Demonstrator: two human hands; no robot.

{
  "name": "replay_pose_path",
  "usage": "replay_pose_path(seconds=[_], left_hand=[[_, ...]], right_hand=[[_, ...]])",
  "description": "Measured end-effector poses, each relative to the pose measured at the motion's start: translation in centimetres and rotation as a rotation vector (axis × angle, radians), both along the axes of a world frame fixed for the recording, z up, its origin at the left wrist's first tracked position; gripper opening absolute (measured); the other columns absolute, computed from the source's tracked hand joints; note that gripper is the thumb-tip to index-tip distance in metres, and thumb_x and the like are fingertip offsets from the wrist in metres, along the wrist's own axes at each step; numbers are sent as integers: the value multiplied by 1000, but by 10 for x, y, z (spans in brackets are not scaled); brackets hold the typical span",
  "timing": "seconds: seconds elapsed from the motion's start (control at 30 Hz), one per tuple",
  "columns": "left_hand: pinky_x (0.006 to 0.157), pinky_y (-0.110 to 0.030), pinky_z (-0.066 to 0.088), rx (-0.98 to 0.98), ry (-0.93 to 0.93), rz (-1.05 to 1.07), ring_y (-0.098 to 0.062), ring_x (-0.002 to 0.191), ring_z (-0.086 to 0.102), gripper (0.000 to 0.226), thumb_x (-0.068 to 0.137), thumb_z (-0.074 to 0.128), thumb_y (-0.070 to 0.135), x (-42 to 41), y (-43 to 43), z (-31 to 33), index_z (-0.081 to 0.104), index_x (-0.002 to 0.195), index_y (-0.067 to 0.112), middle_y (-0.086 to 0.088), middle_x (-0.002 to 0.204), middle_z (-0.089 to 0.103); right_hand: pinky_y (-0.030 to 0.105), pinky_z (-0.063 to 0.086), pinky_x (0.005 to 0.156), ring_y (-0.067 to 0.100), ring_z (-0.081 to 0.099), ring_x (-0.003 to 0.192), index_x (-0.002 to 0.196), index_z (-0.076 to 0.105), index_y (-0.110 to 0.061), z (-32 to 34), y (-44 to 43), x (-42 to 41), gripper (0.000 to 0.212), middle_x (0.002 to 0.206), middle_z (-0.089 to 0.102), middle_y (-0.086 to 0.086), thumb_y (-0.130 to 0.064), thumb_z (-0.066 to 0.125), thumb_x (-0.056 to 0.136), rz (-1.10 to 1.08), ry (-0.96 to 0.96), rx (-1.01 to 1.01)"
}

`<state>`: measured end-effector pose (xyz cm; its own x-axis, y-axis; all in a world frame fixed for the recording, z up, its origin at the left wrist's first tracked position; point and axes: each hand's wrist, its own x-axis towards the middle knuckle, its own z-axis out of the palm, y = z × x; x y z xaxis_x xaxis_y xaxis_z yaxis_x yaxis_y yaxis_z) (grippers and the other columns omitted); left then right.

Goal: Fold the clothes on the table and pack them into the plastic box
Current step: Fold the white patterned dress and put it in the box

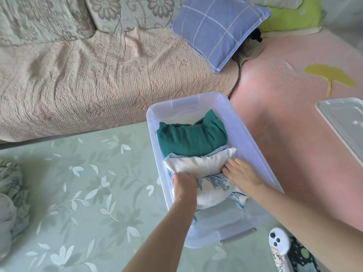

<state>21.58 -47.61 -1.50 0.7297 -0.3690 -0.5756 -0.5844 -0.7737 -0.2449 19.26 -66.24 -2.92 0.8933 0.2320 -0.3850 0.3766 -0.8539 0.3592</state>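
Head view: a clear plastic box (253, 134) sits at the right end of the worktop (78, 193), which is covered in a pale green leaf-print cloth. Inside it, a folded green garment (192, 138) lies at the far end, a folded white garment (198, 161) is just beside it, and a white garment with blue print (214, 190) lies nearest. The left hand (183, 184) is bent down into the cloth where the two white pieces meet, its fingers buried, so I cannot tell whether it grips. The right hand (241, 173) rests with fairly straight fingers on the same seam, pressing, holding nothing. Crumpled clothes (9, 193) lie at the worktop's left edge. The box lid (341, 122) lies well apart on the right
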Motion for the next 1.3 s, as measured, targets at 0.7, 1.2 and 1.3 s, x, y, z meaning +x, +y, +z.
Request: replay_pose_path(seconds=[0.7,1.2,1.3], left_hand=[[107,-38,33,-33,452,100,-32,132,39,42,97,40,6,-44,-4,-8,40,138,-1,-15,143,42],[90,-31,40,-309,115,148,-27,116,48,41,81,54,-7,-46,0,20,51,120,6,-10,122,52],[99,-33,32,-244,22,122,-27,120,36,62,80,64,14,-37,4,11,31,132,6,-10,128,36]], right_hand=[[23,35,59,14,43,68,128,53,1,-18,7,-21,35,128,56,19,-5,42,96,-734,594,339],[27,34,61,20,52,78,72,49,-22,18,3,-24,24,79,51,-2,-2,51,85,-609,246,445],[27,41,80,22,50,102,105,55,-12,16,12,-25,40,107,51,2,1,68,70,-212,31,291]])
